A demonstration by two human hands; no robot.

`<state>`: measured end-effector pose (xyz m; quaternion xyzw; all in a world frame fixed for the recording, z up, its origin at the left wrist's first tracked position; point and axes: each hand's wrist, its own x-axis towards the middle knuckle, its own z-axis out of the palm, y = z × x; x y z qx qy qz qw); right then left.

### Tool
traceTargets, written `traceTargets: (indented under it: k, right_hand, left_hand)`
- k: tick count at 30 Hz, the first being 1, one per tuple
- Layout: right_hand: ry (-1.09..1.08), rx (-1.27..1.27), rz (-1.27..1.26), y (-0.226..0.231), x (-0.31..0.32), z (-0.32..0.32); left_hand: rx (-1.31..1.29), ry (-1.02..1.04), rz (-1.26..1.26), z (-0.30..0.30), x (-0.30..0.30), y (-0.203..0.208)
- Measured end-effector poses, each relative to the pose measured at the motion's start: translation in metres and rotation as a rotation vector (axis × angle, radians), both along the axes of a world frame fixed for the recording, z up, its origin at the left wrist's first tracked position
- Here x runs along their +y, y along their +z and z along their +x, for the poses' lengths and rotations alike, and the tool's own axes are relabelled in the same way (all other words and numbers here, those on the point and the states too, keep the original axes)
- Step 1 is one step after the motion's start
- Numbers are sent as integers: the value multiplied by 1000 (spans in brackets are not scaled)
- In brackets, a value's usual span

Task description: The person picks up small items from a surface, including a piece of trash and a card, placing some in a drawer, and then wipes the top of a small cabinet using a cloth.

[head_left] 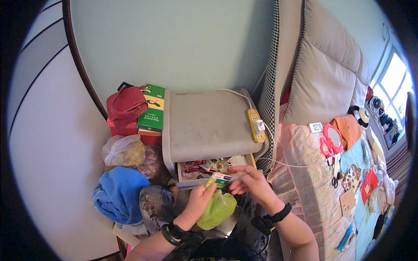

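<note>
Pinching a small packet [221,178] at lower centre of frame, L hand [201,199] leaves its face uncovered, prob. for easy viewing; R hand [256,186], half-open beside it, holds nothing I can see.

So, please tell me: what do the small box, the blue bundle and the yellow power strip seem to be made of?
Small box: probably thin card with printed finish; flat faces, straight edges.
Blue bundle: likely plush fabric, matte; soft, fuzzy folds.
Yellow power strip: apparently hard, smooth plastic; rigid moulded shape.
</note>
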<state>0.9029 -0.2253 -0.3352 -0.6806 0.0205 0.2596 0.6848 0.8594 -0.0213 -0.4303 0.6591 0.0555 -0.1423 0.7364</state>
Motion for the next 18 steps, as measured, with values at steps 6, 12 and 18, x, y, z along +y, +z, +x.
traceTargets:
  k: [6, 12, 18]
  right_hand:
    - [73, -85, 0, -24, -34, -30]
    - [-44, -181, 53, -40, -29, -43]
    - [-143, -260, -21, -42, -29, -55]
  left_hand:
    - [582, -104, -955, -28, 3, 38]
    - [611, -149, -968, -39, -8, 31]
    - [487, -117, -651, -45, -19, 36]
